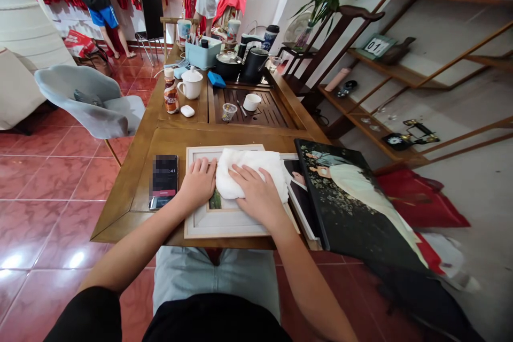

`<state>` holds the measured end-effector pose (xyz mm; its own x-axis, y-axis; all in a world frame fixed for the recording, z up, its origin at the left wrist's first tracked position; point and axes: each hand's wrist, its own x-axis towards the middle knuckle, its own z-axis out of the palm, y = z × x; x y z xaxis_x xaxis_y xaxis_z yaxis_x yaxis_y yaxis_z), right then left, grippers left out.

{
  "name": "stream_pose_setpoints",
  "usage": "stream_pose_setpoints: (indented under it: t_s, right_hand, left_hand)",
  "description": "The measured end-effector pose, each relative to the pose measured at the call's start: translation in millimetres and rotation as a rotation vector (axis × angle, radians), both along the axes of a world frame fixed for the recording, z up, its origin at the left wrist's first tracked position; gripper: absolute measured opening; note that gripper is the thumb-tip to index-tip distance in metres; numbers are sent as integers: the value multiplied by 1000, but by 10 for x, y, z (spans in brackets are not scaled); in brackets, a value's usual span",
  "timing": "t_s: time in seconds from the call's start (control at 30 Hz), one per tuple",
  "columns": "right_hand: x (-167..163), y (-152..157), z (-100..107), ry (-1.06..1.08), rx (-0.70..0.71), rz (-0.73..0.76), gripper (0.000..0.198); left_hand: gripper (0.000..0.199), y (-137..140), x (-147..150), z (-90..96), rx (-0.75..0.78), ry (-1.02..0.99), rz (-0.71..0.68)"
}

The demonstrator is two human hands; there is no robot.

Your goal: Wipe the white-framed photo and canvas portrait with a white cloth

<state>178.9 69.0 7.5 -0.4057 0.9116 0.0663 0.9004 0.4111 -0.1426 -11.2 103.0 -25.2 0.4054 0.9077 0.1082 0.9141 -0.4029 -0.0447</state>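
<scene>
A light wooden picture frame lies on the table in front of me, with a green bit of picture showing inside its wide border. My left hand rests flat on the frame's left side, fingers stretched forward and touching the edge of a folded white cloth. On top of that cloth lies my right hand, palm down with its fingers spread. The cloth hides much of the picture. Left of the frame is a phone with its screen lit.
To the right, a large photo panel overlaps other framed photos. Farther back stand a bottle, a lidded white mug, a slatted tea tray and a black kettle. A grey chair is at left; two people stand beyond.
</scene>
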Motion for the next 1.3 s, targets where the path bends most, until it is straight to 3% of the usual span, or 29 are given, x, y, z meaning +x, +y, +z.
stream_pose_setpoints:
  t_s: [0.37, 0.77, 1.13, 1.3]
  right_hand:
    - [159, -576, 181, 74, -170, 150, 69]
    - [45, -8, -30, 16, 34, 27, 64]
    - [239, -603, 158, 27, -95, 138, 71]
    - [230, -477, 139, 1, -66, 112, 71]
  left_hand:
    - [53, -2, 3, -1, 12, 7, -1]
    - [53, 4, -17, 1, 6, -12, -11]
    - [53, 2, -7, -4, 4, -3, -6]
    - [54, 0, -3, 14, 2, 1, -5]
